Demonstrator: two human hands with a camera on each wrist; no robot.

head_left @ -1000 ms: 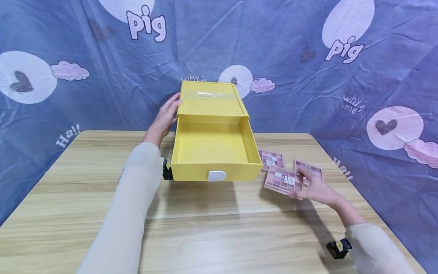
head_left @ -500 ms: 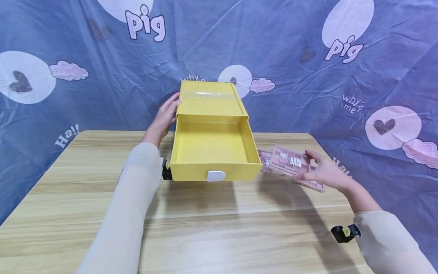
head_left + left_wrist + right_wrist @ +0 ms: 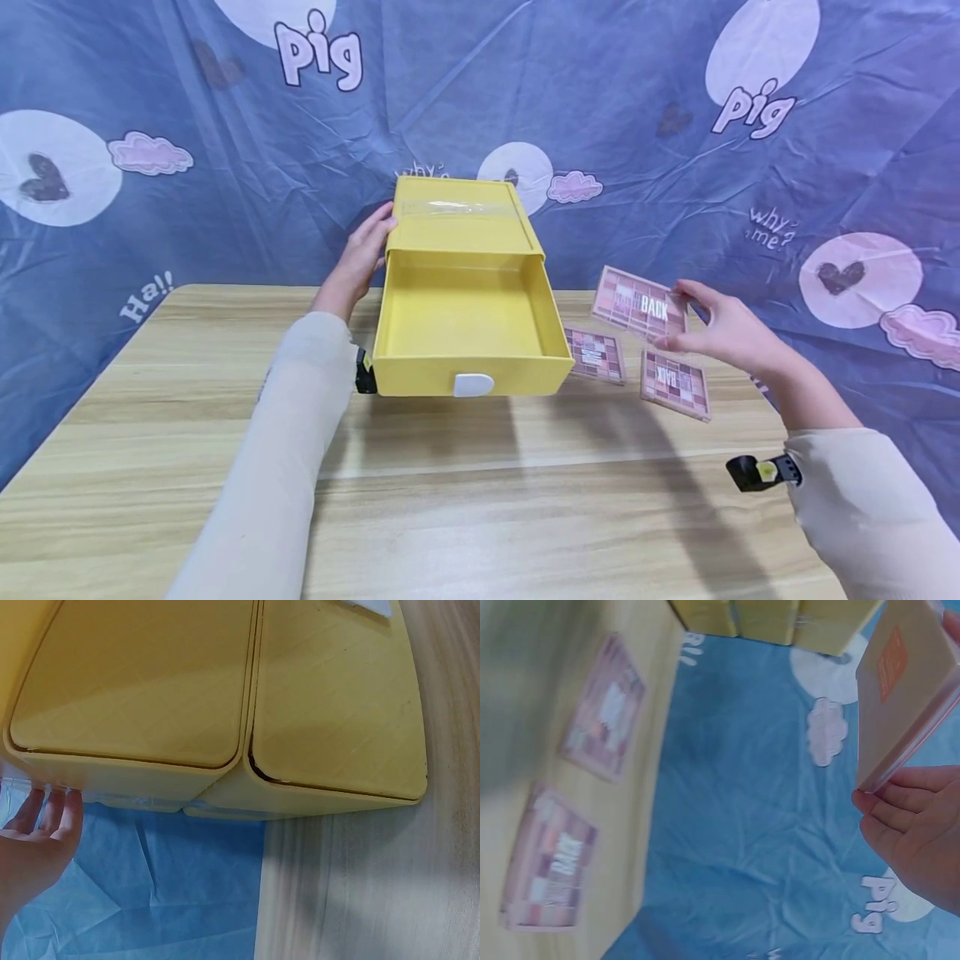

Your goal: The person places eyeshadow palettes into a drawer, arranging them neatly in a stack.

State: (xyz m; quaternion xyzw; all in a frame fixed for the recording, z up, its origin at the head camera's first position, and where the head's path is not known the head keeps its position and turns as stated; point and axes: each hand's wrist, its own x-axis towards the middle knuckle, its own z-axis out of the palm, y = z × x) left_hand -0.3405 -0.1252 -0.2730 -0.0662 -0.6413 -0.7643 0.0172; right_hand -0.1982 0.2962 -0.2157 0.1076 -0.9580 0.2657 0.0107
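My right hand (image 3: 727,327) pinches a pink eyeshadow palette (image 3: 637,305) by its right end, above the table. Its plain back, with an orange label, faces the camera in the right wrist view, where the palette (image 3: 900,682) stands tilted. Two more palettes lie flat below it: one (image 3: 677,385) under my right hand, another (image 3: 594,357) beside the drawer. On the left, my left hand (image 3: 360,262) rests with extended fingers against the side of a yellow drawer cabinet (image 3: 465,217). The cabinet's top drawer (image 3: 472,375) is pulled out, with nothing in it.
The wooden table (image 3: 450,517) runs in front of the cabinet. A blue patterned cloth (image 3: 637,100) hangs behind and at the right. In the left wrist view, the cabinet's stacked front panels (image 3: 337,697) show beside the table.
My right hand has lifted the palette off the table and moved it up and back, uncovering the two palettes below. My left hand and the cabinet have stayed in place.
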